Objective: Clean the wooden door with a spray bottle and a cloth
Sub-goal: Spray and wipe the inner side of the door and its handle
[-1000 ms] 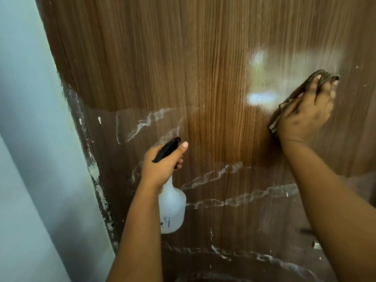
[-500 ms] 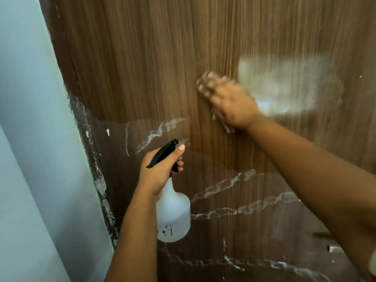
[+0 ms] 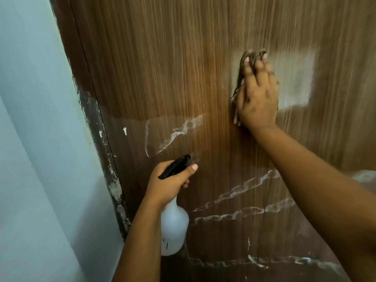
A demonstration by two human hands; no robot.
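Wiping is underway on the upper part of the door [image 3: 183,58]. Right hand [image 3: 258,98] is pressing a brownish cloth [image 3: 237,92] flat against the wood, fingers mostly straight and spread over it, cloth edge sticking out at the fingertips and along the thumb side. Left hand [image 3: 168,184] is gripping the spray bottle [image 3: 174,228] by its neck, fingers wrapped under the black trigger head, thumb lying along the top; bottle is hanging upright just in front of the door, lower left of the cloth. Hands are well apart.

Progress, judging by the surface: upper door is looking clean and glossy, with a bright reflection patch [image 3: 293,78] just right of the cloth. Lower half is looking duller, with white streaks [image 3: 244,212] running across it and more near the bottom of view, plus white specks and crusty residue along the door edge [image 3: 116,190] by the pale wall [image 3: 40,139]. So roughly the top is done and the lower part is still waiting for spray and wipe.
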